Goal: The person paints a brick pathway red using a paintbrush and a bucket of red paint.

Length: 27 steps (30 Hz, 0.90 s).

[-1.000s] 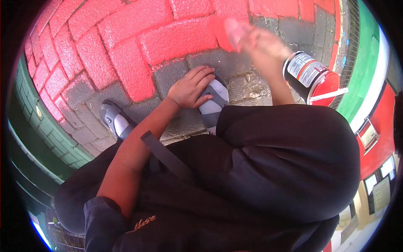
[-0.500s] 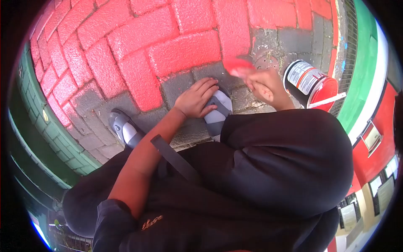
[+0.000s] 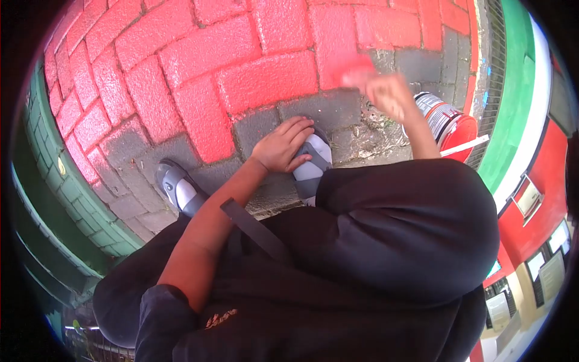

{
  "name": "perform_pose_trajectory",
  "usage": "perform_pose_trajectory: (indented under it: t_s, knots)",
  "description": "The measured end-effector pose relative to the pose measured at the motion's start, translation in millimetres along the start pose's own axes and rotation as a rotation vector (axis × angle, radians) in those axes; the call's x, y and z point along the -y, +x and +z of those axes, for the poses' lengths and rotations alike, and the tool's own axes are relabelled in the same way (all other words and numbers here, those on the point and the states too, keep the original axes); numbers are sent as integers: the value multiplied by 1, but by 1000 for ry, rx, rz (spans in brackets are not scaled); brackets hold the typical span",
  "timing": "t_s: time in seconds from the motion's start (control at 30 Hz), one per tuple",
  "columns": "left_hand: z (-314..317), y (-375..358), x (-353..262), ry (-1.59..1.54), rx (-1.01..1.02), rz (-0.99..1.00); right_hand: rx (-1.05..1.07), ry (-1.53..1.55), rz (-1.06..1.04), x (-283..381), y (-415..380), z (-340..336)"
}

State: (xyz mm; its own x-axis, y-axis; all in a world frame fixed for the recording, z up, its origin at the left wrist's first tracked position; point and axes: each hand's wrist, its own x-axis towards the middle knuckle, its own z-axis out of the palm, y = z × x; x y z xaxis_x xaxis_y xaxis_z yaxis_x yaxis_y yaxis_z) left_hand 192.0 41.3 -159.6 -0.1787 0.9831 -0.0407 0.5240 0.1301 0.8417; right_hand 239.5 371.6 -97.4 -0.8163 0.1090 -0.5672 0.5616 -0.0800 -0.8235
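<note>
My right hand (image 3: 389,96) is closed around a paintbrush (image 3: 356,73), smeared by motion, its red head at the edge of the red-painted paving bricks (image 3: 268,81). Just beyond that edge lie bare grey bricks (image 3: 335,108). My left hand (image 3: 282,146) lies flat with fingers stretched over the front of my right foot, which wears a grey sock and a dark-strapped sandal (image 3: 319,154). It holds nothing. To the right of my right forearm stands a paint bucket (image 3: 449,123) with red paint on it and a pale stick across its top.
My other sandalled foot (image 3: 178,187) rests on grey bricks at the left. A green-painted curb (image 3: 78,181) runs along the left side. On the right are a metal drain grate (image 3: 496,78) and a green, white and red wall base (image 3: 518,102).
My right hand and the paintbrush have moved up and slightly right, farther out over the bricks. My left hand stays on the foot. The view has shifted slightly.
</note>
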Motion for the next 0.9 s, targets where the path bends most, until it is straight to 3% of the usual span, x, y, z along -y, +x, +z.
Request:
perform_pose_trajectory:
  t_s: [0.03, 0.07, 0.13, 0.17, 0.23, 0.3, 0.33, 0.4, 0.53, 0.63, 0.7, 0.73, 0.8, 0.87, 0.9]
  knots:
    - [0, 0, 0, -2, 3, 5, -49, -56, 307, 8, -21, 6]
    - [-1, -1, 0, -8, 6, 10, -55, -57, 312, 9, -18, 3]
    - [-4, 1, -2, -20, 2, 5, 378, -592, -400, 12, -8, -11]
    - [-3, 1, -4, -29, 3, 9, 371, -646, -151, 55, 6, -2]
    - [-3, 0, -2, -8, 13, -12, 321, -497, -232, 51, 68, -15]
    - [1, -1, -2, -22, -2, -6, -46, -1150, -312, 74, 114, -35]
    - [-1, -1, 0, -27, -13, 7, -40, -1151, -319, 75, 115, -33]
    - [-1, -1, 1, -30, -22, -2, -71, -503, -557, 80, 110, -28]
    - [-3, -1, 1, -67, -15, 1, 135, -179, -251, 19, 27, -10]
    - [-3, -1, 1, -60, -11, 14, 228, -253, -54, 10, -4, -10]
    - [-3, 0, 1, -62, -11, 14, 46, -532, -276, 18, 4, -4]
    - [-3, -1, 0, -57, -12, 9, 40, -530, -275, 18, 13, 5]
    - [-3, 0, -1, -47, -12, 16, -371, 240, -101, 21, 41, 15]
    - [-6, -1, 4, -24, -10, 29, -419, 202, -92, 11, 49, 7]
    - [-5, 0, 4, -33, -7, 29, -538, 177, -49, 20, 48, 3]
